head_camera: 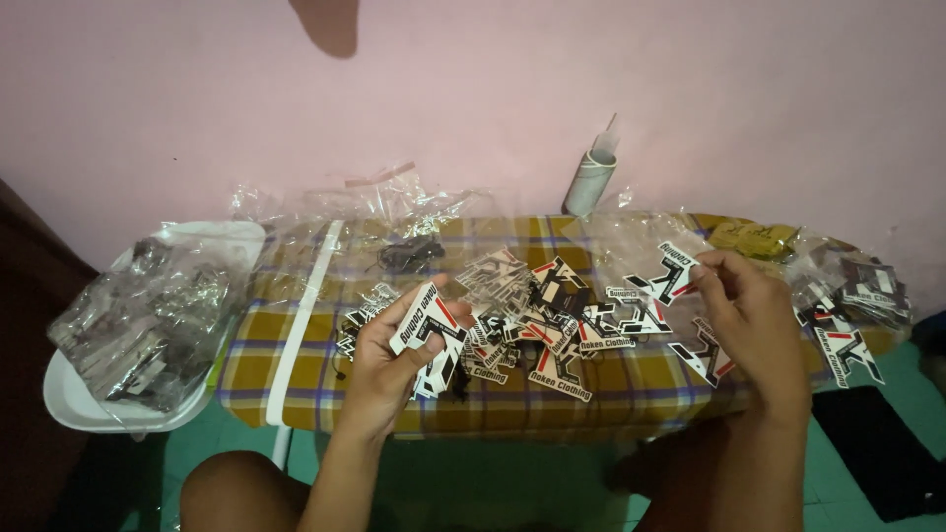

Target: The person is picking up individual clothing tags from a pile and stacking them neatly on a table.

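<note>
Bare knee [232, 488] lowest in frame, under left hand [386, 366]. Left hand pinches small stack of die-cut clothing hang tags [431, 335] between thumb and fingers, above near edge of plaid-covered board [296, 379]. Right hand [754, 320] pinches single hang tag [670, 276] at fingertips, raised over board's right part. Loose tag pile [542, 315] lies between hands. White tray [69, 399] with clear plastic bags [148, 315] at left; grey roll [589, 180] leans against pink wall [690, 89].

A small stack of white, black and red die-cut card tags [430, 335] sits tilted in the left hand [389, 369], a single matching tag [665, 276] pinched in the right hand [754, 325].
</note>
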